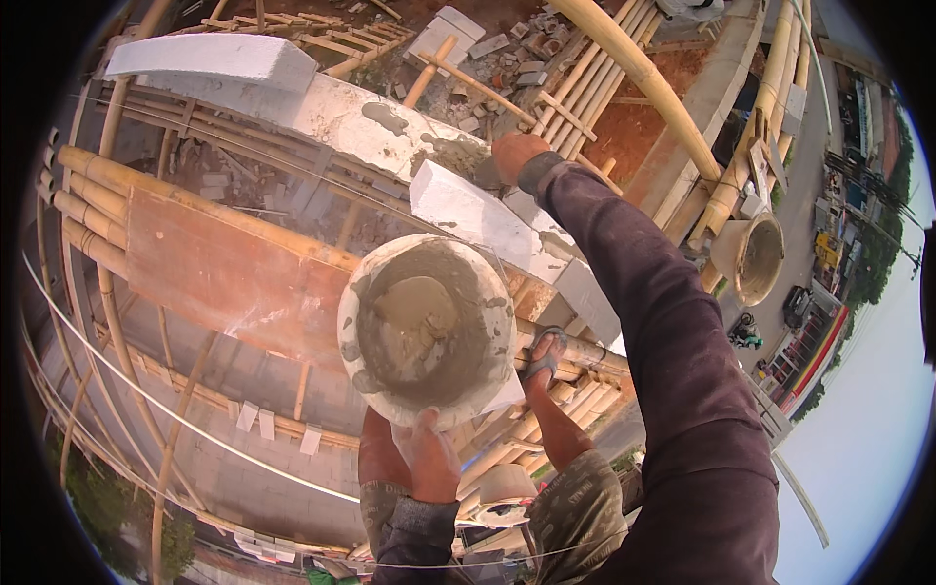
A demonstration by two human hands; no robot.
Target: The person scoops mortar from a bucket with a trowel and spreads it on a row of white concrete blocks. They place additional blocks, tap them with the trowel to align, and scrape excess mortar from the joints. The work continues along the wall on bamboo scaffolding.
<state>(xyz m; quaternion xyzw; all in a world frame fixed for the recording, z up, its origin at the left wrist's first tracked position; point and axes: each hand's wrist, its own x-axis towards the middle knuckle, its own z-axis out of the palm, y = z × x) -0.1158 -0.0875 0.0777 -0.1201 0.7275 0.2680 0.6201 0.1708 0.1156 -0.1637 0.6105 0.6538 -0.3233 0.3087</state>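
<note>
A round, pale bucket [354,363] with grey wet mortar [414,310] inside is held in front of me. My left hand [432,458] is closed on its near rim, thumb over the edge. Further off, my right hand [519,158] is a fist above the top of a white block wall [336,109]. From that fist a small grey trowel [486,175] reaches to the wall top, mostly hidden by mortar and hand. Fresh mortar [450,156] lies on the wall beside it. A white block [463,203] sits just nearer than that mortar.
I stand high on bamboo scaffolding [575,351], one sandalled foot [544,353] on the poles. A reddish board [229,268] lies at left. Another loose white block [214,60] rests on the wall. A second mortar bucket [758,259] hangs or stands at right. Ground shows far below.
</note>
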